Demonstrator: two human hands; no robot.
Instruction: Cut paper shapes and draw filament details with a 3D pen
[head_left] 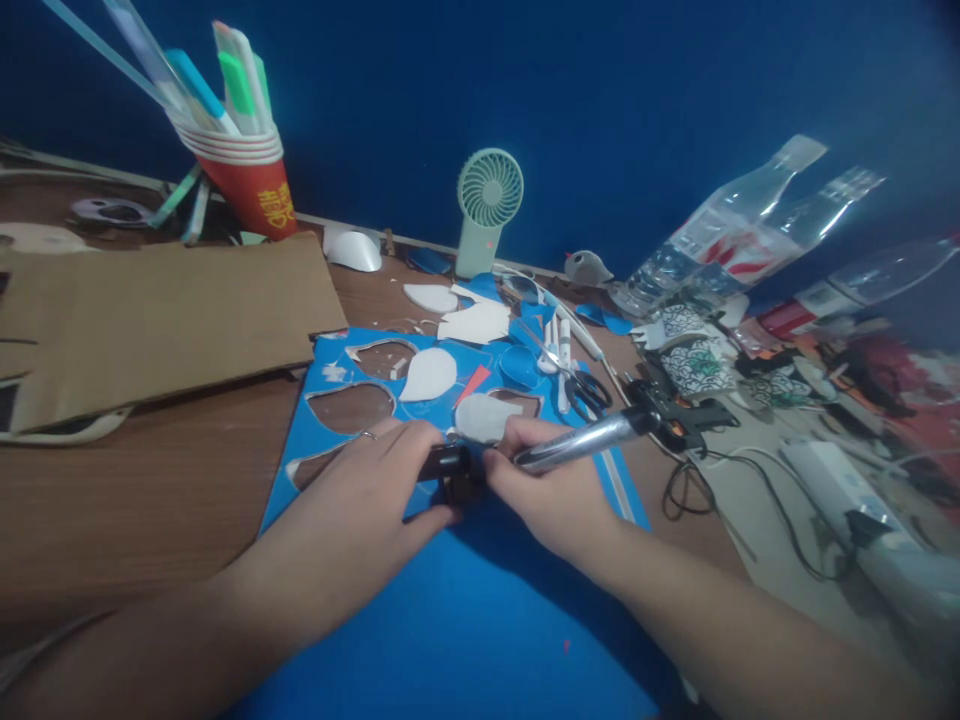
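Left hand [367,480]: fingers curled tight round a small black cap [442,462], thumb below it, a ring on one finger.
Right hand [551,490]: fingers closed round a silver marker [577,442], gripped near its dark tip; the barrel slants up and away to the right.
Cap and marker: the cap sits at the marker's tip, right between the two hands; whether it is seated or just off I cannot tell.
Under the fingers: a blue sheet [480,610] with teardrop holes cut out of it; its uncut part spreads toward the person and is bare.
Just beyond the fingers: white teardrop cutouts [429,374] lying on the sheet, and one more right above the right knuckles.
Sheet edges: the left edge runs diagonally beside the left wrist; the right edge passes just right of the right hand.
Right of the right fingers: scissors [585,385] and white pens, then a black glue gun [675,415] near the marker's far end, its cord looping on the tabletop [150,480].
Further right: clear plastic bottles [720,235] lying tilted amid clutter; crowded there.
Left of the left fingers: open brown tabletop, then a flat cardboard piece [165,315] overlapping the sheet's far corner.
Far back: a small green fan [487,205] upright by the blue wall, and a red paper cup [255,185] full of pens at far left.
Open room: mostly to the near left and on the bare blue sheet between the forearms.
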